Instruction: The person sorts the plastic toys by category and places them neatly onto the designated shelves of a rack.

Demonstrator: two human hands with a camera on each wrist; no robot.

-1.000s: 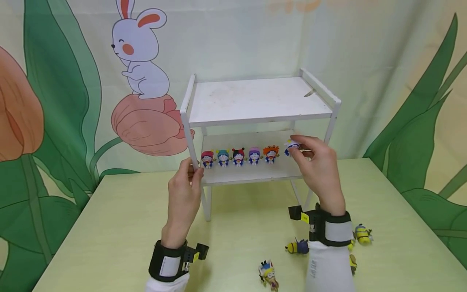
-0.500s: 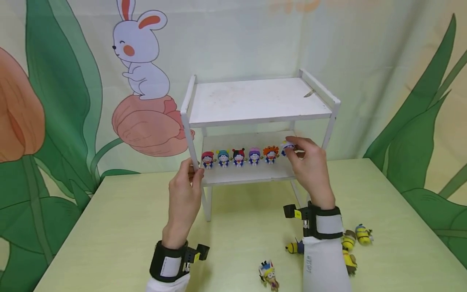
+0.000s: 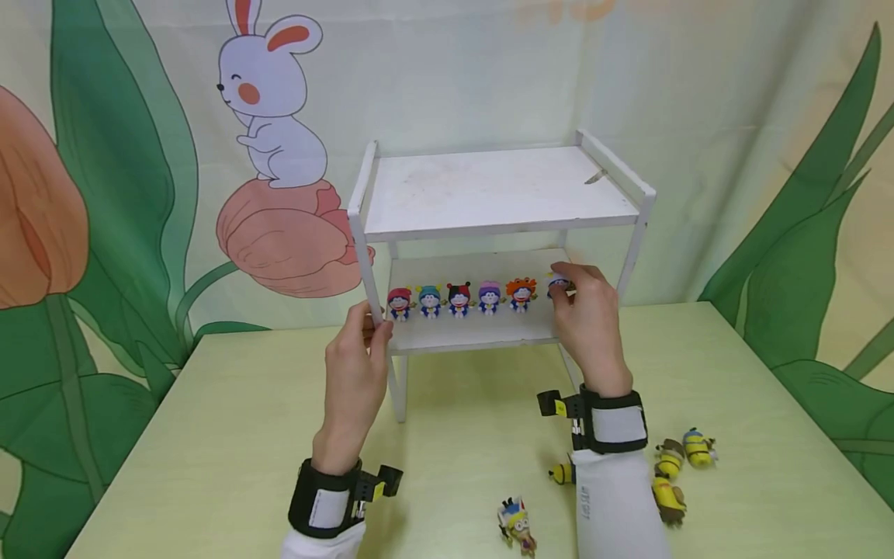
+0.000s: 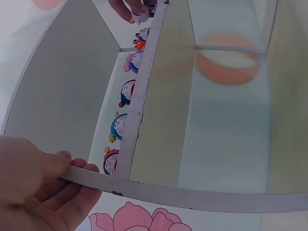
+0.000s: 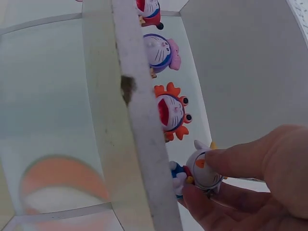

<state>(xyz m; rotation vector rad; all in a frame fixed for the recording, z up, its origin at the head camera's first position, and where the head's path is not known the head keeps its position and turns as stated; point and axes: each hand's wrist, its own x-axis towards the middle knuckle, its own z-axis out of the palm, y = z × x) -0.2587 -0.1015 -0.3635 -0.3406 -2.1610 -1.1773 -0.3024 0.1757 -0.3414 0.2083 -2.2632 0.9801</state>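
Observation:
In the head view my left hand [image 3: 355, 380] grips the left post of a white two-tier shelf rack [image 3: 503, 186], with the thumb in front and fingers curled behind. My right hand [image 3: 594, 330] is at the right end of the lower tier. Its thumb and fingers pinch a small blue cat figurine with a white animal hat [image 5: 195, 166], partly covered by the fingers. Left of it stands a row of similar figurines in different hats: an orange crab one [image 3: 521, 296], a purple one [image 3: 489, 298], a black-and-red one [image 3: 459, 301], a teal one [image 3: 429, 301] and a red one [image 3: 400, 303].
Yellow minion figurines lie on the pale table [image 3: 230, 435]: one [image 3: 518, 526] at the front, one [image 3: 561, 473] partly behind the right sleeve, and several [image 3: 669, 497] to the right of that arm. A curtain with a printed rabbit [image 3: 279, 101] hangs behind the rack.
My right hand has shifted left and turned slightly with the white-hatted figurine, which is now more covered by the fingers. My left hand stays on the post.

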